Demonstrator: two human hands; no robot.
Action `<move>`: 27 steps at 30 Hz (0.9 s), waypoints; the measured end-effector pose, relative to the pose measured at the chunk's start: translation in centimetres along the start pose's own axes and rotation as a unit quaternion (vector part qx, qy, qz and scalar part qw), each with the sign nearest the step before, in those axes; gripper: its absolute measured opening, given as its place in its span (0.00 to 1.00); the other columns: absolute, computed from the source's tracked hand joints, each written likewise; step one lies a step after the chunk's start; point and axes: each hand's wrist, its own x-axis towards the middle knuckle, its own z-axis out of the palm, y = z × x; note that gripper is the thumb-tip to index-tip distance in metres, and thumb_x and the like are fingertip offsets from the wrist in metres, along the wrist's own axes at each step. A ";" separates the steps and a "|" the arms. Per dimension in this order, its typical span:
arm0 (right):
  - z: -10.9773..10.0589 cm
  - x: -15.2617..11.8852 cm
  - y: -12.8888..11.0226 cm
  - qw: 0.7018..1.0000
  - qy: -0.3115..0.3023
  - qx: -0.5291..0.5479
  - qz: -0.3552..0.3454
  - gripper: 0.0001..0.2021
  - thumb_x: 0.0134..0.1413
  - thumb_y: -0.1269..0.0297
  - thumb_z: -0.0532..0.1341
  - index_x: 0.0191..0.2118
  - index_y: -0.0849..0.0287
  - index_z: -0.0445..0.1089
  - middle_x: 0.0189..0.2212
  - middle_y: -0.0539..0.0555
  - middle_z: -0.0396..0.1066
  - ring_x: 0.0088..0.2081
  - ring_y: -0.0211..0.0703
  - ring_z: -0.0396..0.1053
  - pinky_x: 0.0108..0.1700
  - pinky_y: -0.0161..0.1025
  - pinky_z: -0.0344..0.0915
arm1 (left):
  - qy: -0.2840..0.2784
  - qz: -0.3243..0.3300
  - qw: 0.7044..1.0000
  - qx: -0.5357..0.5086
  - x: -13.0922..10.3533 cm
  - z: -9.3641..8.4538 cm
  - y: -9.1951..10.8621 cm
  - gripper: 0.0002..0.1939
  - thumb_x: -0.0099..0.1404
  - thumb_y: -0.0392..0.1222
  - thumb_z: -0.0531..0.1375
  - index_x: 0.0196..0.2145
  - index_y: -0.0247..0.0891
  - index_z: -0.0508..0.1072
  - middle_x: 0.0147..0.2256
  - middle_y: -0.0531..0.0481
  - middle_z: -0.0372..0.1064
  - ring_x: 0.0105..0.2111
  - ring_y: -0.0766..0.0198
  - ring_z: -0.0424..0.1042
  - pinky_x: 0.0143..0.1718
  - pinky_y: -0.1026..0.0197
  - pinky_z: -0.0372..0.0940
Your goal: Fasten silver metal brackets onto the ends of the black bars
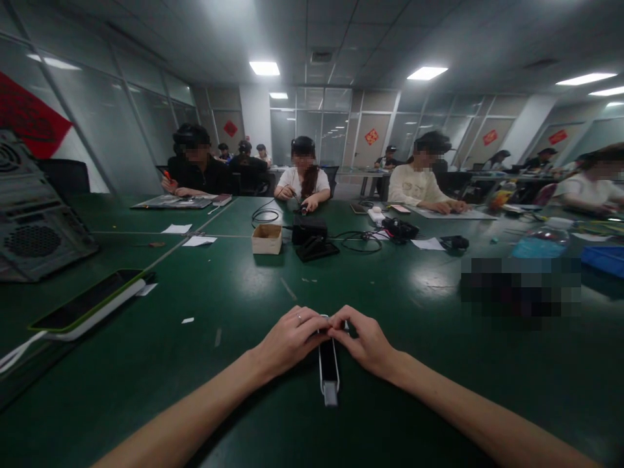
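A narrow device with a black face and white edges (328, 364) lies lengthwise on the green table, a grey piece (330, 394) at its near end. Over its far end, my left hand (298, 335) comes in from the left, thumb and fingers pinched together. My right hand (363, 338) meets it from the right, also pinched, fingertips touching or nearly touching those of the left. What the fingertips hold is too small and hidden to name. A little light-coloured material shows beside the right fingers.
A small open box (266, 240) and a black case (309, 231) stand ahead. A phone-like device (90, 300) and a computer case (39, 221) are at left, a bottle (543, 242) at right. People sit across the table (234, 279).
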 end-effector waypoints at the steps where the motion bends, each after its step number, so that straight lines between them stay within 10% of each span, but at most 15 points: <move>1: 0.0 0.0 0.0 1.000 0.004 0.000 -0.003 0.05 0.61 0.63 0.55 0.36 0.57 0.64 0.30 0.51 0.66 0.31 0.39 0.67 0.33 0.37 0.67 | 0.002 0.003 1.000 0.000 0.0 0.0 0.0 0.10 0.71 0.42 0.51 0.44 0.37 0.70 0.37 0.45 0.72 0.36 0.61 0.70 0.38 0.59 0.65; 7: -0.3 0.2 0.1 1.000 -0.006 -0.007 -0.008 0.05 0.61 0.62 0.56 0.39 0.57 0.66 0.33 0.52 0.69 0.33 0.39 0.68 0.36 0.37 0.67 | -0.014 0.011 1.000 0.024 0.1 -0.7 -0.7 0.09 0.70 0.41 0.53 0.42 0.37 0.71 0.36 0.46 0.72 0.35 0.62 0.70 0.37 0.60 0.62; 16: -3.5 0.8 2.8 0.985 -0.052 -0.165 0.023 0.07 0.59 0.64 0.54 0.35 0.58 0.67 0.31 0.55 0.70 0.33 0.44 0.66 0.35 0.42 0.63 | -0.124 -0.145 0.981 0.027 0.0 -3.0 -3.3 0.05 0.66 0.39 0.57 0.37 0.37 0.71 0.35 0.49 0.71 0.35 0.62 0.69 0.37 0.61 0.62; 27: -2.4 0.6 2.6 0.977 -0.115 -0.178 0.030 0.06 0.58 0.65 0.55 0.36 0.59 0.68 0.31 0.53 0.68 0.34 0.43 0.62 0.37 0.42 0.60 | -0.123 -0.126 0.984 0.013 -0.5 -1.4 -3.7 0.05 0.67 0.40 0.57 0.38 0.37 0.71 0.36 0.50 0.70 0.35 0.62 0.69 0.37 0.61 0.60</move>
